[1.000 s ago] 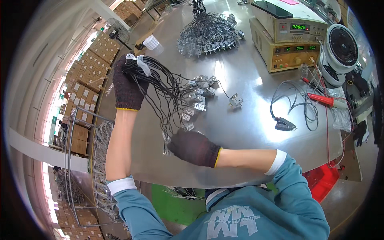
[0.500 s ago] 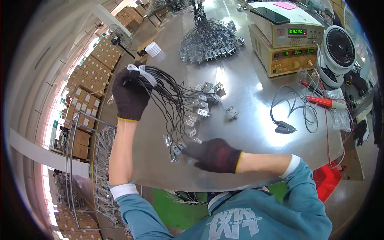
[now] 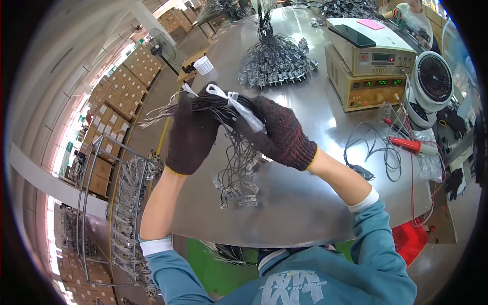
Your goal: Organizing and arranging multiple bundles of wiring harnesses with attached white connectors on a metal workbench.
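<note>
Both my hands wear dark knitted gloves with yellow cuff edges and grip one bundle of thin black cables (image 3: 240,147) above the metal table. My left hand (image 3: 194,137) is closed around the bundle near its bare wire ends (image 3: 158,116), which stick out to the left. A white plastic tie (image 3: 246,113) is looped around the cables between my hands. My right hand (image 3: 284,131) closes on the bundle beside this tie, its fingertips partly hidden. Small metal connectors (image 3: 237,195) at the cables' lower ends hang low over the table or rest on it.
A larger cable bunch (image 3: 274,66) lies at the far middle. At right are stacked test instruments (image 3: 370,89) with a phone (image 3: 352,35), a round fan (image 3: 432,76), a grey cord (image 3: 366,133) and a red-handled probe (image 3: 405,144). A white basket-like cup (image 3: 204,66) stands far left.
My right hand has moved up from the loose connectors and gripped the bundle. My left hand has shifted right and lower, and the connectors have drawn together.
</note>
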Demonstrator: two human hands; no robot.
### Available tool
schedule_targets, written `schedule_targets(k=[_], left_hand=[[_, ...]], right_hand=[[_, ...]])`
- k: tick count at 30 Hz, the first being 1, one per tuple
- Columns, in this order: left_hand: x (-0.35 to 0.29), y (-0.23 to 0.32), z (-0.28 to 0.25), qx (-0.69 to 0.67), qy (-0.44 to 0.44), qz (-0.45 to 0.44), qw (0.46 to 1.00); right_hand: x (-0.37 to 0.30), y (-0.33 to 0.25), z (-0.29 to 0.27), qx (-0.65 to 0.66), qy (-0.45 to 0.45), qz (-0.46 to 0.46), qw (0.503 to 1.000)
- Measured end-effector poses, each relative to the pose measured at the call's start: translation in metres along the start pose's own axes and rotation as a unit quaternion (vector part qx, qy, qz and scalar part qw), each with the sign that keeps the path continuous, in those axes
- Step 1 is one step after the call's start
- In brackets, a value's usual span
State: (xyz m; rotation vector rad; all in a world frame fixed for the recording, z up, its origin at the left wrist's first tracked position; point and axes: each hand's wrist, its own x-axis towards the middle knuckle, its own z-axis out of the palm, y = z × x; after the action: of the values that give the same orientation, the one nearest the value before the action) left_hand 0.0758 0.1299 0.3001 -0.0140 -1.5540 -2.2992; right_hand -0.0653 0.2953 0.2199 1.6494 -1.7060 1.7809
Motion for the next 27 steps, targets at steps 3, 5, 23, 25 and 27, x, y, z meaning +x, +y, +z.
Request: schedule_targets(k=[3, 5, 23, 25, 27], left_hand=[[-0.004, -0.012, -0.014, 0.203, 0.0, 0.056, 0.977], [-0.006, -0.004, 0.01, 0.345, -0.042, 0.038, 0.937], [0.003, -0.021, -0.009, 0.13, 0.184, 0.136, 0.965], [0.001, -0.03, -0.009, 0.113, 0.196, 0.141, 0.964], [0.001, -0.039, -0.017, 0.096, 0.209, 0.145, 0.962]], right_hand=[[0.002, 0.004, 0.006, 0.0, 0.023, -0.026, 0.999], [0.008, 0.002, 0.004, -0.018, 0.014, 0.001, 1.0], [0.019, -0.012, -0.008, 0.156, 0.018, 0.15, 0.976], [0.021, -0.015, -0.004, 0.175, 0.052, 0.067, 0.981], [0.024, -0.018, 0.002, 0.158, 0.058, 0.042, 0.985]])
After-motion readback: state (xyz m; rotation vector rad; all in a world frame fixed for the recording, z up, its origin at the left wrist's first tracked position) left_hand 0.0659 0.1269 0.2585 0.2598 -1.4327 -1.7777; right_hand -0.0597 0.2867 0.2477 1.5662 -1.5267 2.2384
